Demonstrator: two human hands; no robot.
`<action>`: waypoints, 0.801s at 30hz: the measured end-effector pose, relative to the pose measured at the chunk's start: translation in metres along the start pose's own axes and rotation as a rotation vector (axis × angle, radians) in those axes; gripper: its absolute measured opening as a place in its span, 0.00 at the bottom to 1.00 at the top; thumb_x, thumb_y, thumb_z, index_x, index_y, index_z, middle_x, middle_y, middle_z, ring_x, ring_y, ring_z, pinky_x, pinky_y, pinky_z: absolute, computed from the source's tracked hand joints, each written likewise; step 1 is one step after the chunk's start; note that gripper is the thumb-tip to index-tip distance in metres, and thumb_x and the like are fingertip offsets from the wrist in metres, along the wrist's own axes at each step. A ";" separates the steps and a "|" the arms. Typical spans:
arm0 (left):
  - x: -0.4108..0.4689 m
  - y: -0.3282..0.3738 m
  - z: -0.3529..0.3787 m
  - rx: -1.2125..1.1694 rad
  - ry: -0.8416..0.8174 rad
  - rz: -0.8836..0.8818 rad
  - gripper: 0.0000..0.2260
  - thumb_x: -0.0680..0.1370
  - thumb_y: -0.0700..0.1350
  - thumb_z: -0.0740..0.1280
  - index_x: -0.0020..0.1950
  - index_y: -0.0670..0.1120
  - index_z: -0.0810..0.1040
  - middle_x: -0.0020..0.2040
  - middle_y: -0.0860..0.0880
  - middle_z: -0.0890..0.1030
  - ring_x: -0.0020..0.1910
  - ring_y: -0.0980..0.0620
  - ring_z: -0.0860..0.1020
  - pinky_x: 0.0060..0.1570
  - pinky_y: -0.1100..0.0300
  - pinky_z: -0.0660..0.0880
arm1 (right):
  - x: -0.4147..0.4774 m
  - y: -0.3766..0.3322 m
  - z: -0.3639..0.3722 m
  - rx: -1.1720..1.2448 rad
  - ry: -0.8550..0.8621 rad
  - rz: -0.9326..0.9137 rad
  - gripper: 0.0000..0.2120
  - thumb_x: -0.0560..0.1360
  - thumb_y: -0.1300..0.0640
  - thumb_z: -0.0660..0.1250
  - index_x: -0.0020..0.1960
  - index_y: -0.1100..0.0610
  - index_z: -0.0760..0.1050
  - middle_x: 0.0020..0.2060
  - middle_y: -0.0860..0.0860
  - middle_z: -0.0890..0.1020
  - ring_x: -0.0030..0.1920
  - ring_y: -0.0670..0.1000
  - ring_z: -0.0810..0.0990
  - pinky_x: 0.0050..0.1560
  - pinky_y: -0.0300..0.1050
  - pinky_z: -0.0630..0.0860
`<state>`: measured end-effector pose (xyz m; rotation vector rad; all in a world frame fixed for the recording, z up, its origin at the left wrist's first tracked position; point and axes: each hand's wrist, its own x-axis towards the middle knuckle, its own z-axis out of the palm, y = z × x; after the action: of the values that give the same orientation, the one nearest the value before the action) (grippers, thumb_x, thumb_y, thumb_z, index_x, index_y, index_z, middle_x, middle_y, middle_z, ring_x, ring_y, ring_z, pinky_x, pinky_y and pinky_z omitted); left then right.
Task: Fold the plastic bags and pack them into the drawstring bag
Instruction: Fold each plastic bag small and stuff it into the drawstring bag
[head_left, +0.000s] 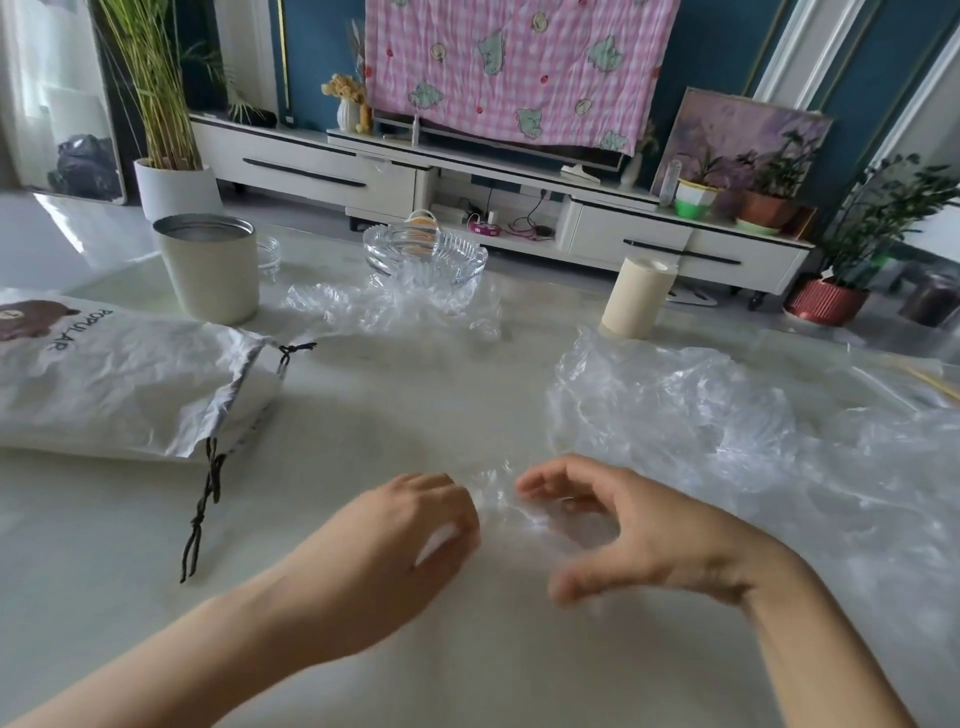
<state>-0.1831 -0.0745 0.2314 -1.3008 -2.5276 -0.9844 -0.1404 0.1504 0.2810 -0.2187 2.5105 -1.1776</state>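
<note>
Down at the near edge, the left hand (415, 530) sits knuckles-up with its fingers curled under. The tips are hidden right at the edge of a small plastic bag (511, 506), so I cannot tell whether it is pinching the film. The right hand (649, 535) arches over the other end of that bag in a wide C, thumb and fingers well apart, cupping rather than clamping. It is blurred, so contact is unclear. The clear film is bunched between the two hands, which looks like one fold in the making and not a finished packet.

Moving outward, a big loose heap of plastic bags (701, 415) sprawls on the right of the table (389, 415), unfolded. More crumpled plastic (395, 306) lies further back by the glass bowl (426, 254). Over on the left lies the drawstring bag (119, 384), on its side with its mouth towards the middle and its black cords (208, 499) slack. It lies fairly flat, and I cannot tell whether anything is inside.

My read is that it's early days: most of the folding and the packing are yet to be done.
</note>
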 end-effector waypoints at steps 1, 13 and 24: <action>0.002 -0.001 -0.004 -0.062 0.035 -0.067 0.08 0.76 0.55 0.58 0.41 0.54 0.73 0.37 0.59 0.76 0.37 0.61 0.74 0.38 0.70 0.68 | 0.001 0.001 0.002 -0.066 -0.035 0.020 0.30 0.59 0.49 0.79 0.57 0.39 0.72 0.56 0.33 0.74 0.58 0.29 0.70 0.57 0.24 0.66; -0.003 -0.001 -0.011 0.078 0.118 -0.098 0.11 0.68 0.64 0.61 0.40 0.59 0.74 0.44 0.62 0.73 0.43 0.66 0.71 0.40 0.72 0.66 | 0.010 0.000 0.008 -0.060 0.177 0.003 0.05 0.71 0.49 0.71 0.44 0.50 0.81 0.42 0.44 0.84 0.45 0.41 0.81 0.53 0.38 0.75; 0.001 0.007 -0.001 0.532 0.137 -0.584 0.13 0.80 0.61 0.51 0.49 0.52 0.60 0.38 0.52 0.69 0.51 0.49 0.78 0.37 0.58 0.65 | 0.047 0.008 0.040 -0.510 0.724 0.114 0.21 0.76 0.41 0.59 0.34 0.54 0.59 0.29 0.48 0.69 0.35 0.52 0.68 0.35 0.45 0.62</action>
<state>-0.1785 -0.0718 0.2358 -0.3475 -2.8216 -0.3795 -0.1683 0.1137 0.2397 0.2803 3.3681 -0.6034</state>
